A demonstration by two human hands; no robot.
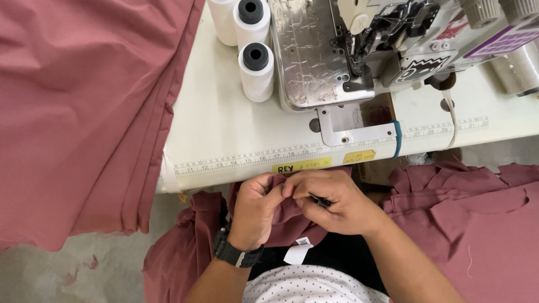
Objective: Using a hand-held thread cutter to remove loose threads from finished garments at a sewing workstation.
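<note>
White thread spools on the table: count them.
3, clustered left of the sewing machine: one at the top edge, one beside it, one nearer. More may sit out of frame.

Bunched dusty-pink fabric [287,216] at table edge

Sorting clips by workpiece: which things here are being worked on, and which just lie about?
In hand:
left hand, right hand, pinching the dusty-pink fabric piece

Lying about:
thread cones
sewing machine
fabric stack
tape measure strip

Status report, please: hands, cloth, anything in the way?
Left hand pinching pink cloth. Right hand on same cloth, small dark tool in its fingers. Nothing between hands and table edge.
</note>
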